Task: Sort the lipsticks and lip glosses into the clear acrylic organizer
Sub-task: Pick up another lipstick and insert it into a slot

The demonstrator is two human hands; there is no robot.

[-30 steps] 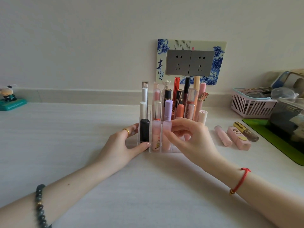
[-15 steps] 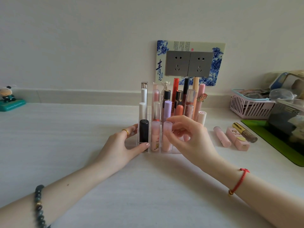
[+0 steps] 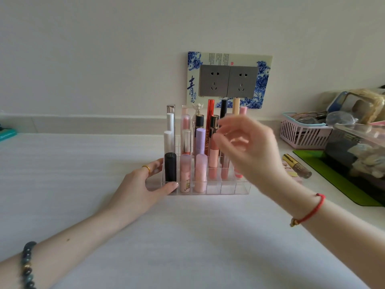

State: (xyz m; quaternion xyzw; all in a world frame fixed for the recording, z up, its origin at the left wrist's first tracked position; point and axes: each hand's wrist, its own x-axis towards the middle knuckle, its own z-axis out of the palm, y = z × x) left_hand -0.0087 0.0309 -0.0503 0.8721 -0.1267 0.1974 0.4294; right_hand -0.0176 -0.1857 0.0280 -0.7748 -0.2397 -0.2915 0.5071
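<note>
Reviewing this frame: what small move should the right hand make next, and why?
Probably move the right hand rightward and down to the gold-capped tube lying on the table. The hand looks empty, though it is blurred. The front-right compartments of the clear organizer hold nothing, and the left hand rests against the organizer's left side, bracing it.

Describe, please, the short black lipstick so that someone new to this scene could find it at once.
Below the blue-and-white socket plate stands the clear acrylic organizer. In its front row, the leftmost slot, by the left hand, holds the black lipstick upright. It is that row's only dark tube; its neighbours are pale pink.
</note>
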